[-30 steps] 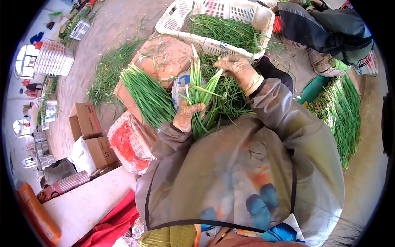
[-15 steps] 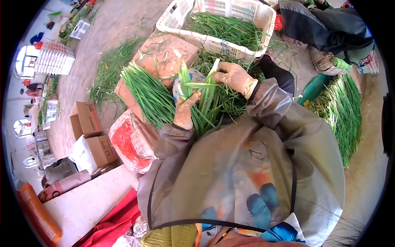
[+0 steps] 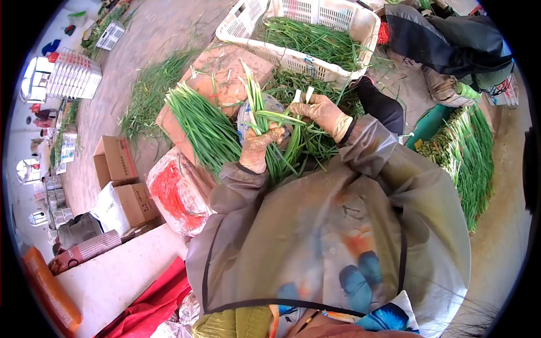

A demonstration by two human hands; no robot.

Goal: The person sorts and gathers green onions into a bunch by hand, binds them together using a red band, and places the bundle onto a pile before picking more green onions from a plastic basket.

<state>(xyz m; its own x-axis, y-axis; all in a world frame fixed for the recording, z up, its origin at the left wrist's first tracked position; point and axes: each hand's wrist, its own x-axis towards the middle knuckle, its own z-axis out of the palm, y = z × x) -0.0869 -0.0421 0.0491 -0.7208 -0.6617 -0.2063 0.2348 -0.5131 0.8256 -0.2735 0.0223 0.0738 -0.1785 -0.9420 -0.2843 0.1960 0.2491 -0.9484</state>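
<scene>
My left hand [image 3: 261,147], gloved, is closed around a small bunch of garlic chives [image 3: 256,101] whose pale ends point up and away from me. To its right, my gloved right hand [image 3: 327,115] pinches a few chive stalks [image 3: 297,96] with white ends sticking up past the fingers. Green leaves stretch between the two hands. A larger pile of chives [image 3: 200,127] lies just left of my left hand on a worn board [image 3: 234,62]. Behind the bunch a round, blue-patterned object [image 3: 272,105] is partly hidden.
A white plastic crate [image 3: 225,34] holding chives stands beyond the board. Red ties [image 3: 172,188] lie on a block at left, near a cardboard box [image 3: 135,203]. Tied chives [image 3: 473,163] stand at right by a green container [image 3: 434,129]. Another person's dark-clad legs [image 3: 445,45] are at upper right.
My right hand has shifted slightly down, and two white stalk ends now show above it instead of one. The bunch in my left hand stands more upright and spread at its tips.
</scene>
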